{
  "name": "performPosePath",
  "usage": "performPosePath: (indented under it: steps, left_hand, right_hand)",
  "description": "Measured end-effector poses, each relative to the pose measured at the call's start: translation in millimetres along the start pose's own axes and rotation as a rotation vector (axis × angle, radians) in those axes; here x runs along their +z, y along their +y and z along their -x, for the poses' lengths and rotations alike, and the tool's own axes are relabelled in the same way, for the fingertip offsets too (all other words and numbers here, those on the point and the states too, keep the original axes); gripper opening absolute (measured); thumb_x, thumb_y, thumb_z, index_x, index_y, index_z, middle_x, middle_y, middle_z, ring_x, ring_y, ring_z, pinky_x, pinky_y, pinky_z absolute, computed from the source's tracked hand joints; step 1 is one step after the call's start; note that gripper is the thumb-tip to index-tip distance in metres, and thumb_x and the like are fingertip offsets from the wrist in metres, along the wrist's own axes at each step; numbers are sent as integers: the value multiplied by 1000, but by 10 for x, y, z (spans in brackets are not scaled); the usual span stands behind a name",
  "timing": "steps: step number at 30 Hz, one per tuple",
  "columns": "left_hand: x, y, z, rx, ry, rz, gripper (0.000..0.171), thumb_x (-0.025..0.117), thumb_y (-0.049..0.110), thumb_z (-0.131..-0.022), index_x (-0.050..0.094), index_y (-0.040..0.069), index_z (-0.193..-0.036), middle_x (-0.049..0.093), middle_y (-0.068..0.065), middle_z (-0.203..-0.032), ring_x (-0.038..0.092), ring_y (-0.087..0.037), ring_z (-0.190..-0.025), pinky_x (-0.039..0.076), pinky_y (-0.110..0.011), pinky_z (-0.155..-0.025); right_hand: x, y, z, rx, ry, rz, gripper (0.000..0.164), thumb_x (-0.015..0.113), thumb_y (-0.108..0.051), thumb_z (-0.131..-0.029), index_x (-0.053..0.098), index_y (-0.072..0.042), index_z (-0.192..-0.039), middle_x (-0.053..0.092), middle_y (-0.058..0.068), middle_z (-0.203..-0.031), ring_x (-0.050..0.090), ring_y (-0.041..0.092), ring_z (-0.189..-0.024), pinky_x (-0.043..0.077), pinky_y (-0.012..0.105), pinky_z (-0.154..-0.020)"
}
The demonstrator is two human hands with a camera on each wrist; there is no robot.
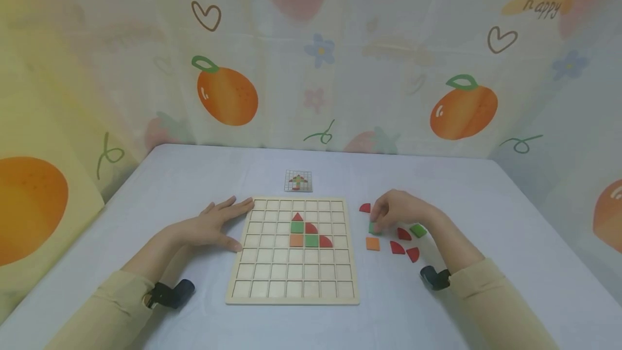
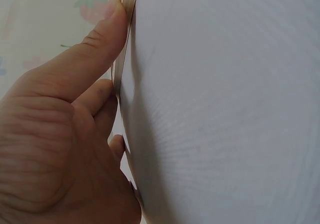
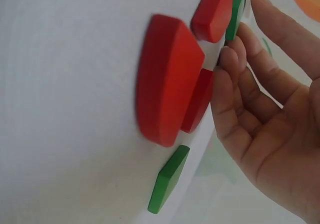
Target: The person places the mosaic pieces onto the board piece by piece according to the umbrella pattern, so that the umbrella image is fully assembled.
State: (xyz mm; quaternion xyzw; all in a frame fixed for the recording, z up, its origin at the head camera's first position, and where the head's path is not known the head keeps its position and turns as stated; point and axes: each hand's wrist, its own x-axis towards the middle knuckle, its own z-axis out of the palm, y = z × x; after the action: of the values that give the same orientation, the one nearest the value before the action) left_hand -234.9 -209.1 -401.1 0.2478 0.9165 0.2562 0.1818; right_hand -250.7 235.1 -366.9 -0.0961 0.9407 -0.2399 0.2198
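Observation:
My left hand (image 1: pixel 214 226) lies with fingers spread at the left edge of a pale wooden grid board (image 1: pixel 292 302); in the left wrist view its thumb (image 2: pixel 107 31) touches the board's side. On the board sit a red triangle (image 1: pixel 297 217), two green squares, an orange square (image 1: pixel 296 240) and two red quarter circles. Right of the board, my right hand (image 1: pixel 400 212) reaches down over a loose green square (image 1: pixel 372 228). Bent fingertips meet this square (image 3: pixel 236 14) in the right wrist view, while the thumb (image 3: pixel 272 19) stands a little apart from it.
Around my right hand lie several red quarter circles (image 1: pixel 397 247), an orange square (image 1: pixel 372 243) and a green piece (image 1: pixel 418 230). A small pattern card (image 1: pixel 298 181) lies behind the board. The white table (image 1: pixel 204 317) meets a fruit-print curtain (image 1: pixel 350 91) at the back.

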Motion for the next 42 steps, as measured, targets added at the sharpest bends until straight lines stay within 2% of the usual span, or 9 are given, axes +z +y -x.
performPosePath:
  steps: [6, 24, 34, 42]
  left_hand:
    - [-3, 0, 0, 3, 1, 4, 107, 80, 51, -73, 24, 17, -158, 21, -7, -167, 2, -47, -154, -7, -71, -118]
    - [10, 14, 16, -4, -1, 17, 107, 81, 50, -73, 25, 16, -158, 21, -8, -167, 2, -47, -153, -7, -71, -118]
    - [-4, 17, 23, 1, 2, 14, 107, 81, 50, -73, 24, 16, -158, 21, -8, -167, 2, -47, -154, -7, -71, -118]
    - [-7, 8, 15, -2, 3, 13, 107, 81, 51, -73, 25, 17, -158, 20, -7, -167, 2, -47, -154, -7, -71, -118]
  right_hand:
    - [34, -17, 10, 19, 20, 21, 21, 83, -25, -76, 71, -14, -90, 65, 3, -81, 57, 18, -79, 50, 26, -68]
    - [59, -28, 36, -74, 17, 2, 17, 81, -15, -79, 66, -11, -87, 62, 4, -77, 55, 18, -73, 49, 26, -65]
    - [29, -51, -9, -125, 43, -32, 6, 73, -12, -86, 70, -14, -90, 69, 2, -92, 59, 18, -90, 56, 30, -79]
    - [53, -153, -11, -191, 98, -98, 11, 69, -9, -86, 74, -14, -95, 70, 2, -92, 58, 19, -88, 51, 28, -78]
